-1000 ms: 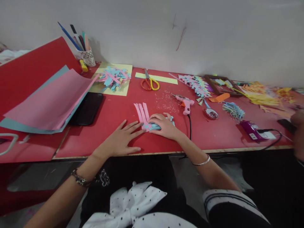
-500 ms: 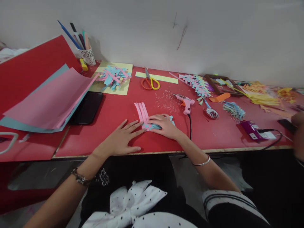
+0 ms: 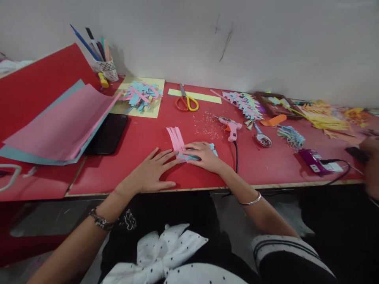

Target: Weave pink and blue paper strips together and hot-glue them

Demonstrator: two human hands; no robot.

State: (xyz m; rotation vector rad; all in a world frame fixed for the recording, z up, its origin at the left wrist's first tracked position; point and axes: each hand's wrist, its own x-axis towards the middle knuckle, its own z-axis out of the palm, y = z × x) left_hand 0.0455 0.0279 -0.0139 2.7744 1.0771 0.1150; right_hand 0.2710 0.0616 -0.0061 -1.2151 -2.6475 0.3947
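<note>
Pink and blue paper strips, woven together where they cross, lie flat on the red table [image 3: 142, 138] in front of me. The loose pink strips [image 3: 175, 138] point away from me, and blue strip ends [image 3: 213, 149] stick out to the right. My left hand [image 3: 152, 171] lies flat with spread fingers, its fingertips at the left edge of the weave. Resting over the blue strips is my right hand [image 3: 204, 156], palm down with fingers stretched out. It hides part of the weave.
A pink glue gun [image 3: 231, 127] with a black cord lies to the right. Scissors [image 3: 186, 103] and a heap of cut strips [image 3: 140, 96] are farther back. A phone [image 3: 108, 134] sits left, beside pink paper [image 3: 62, 122]. Another person's hand [image 3: 371, 157] is at the far right.
Both hands stay almost in place over the woven strips. The view has shifted very slightly, and no object has visibly moved.
</note>
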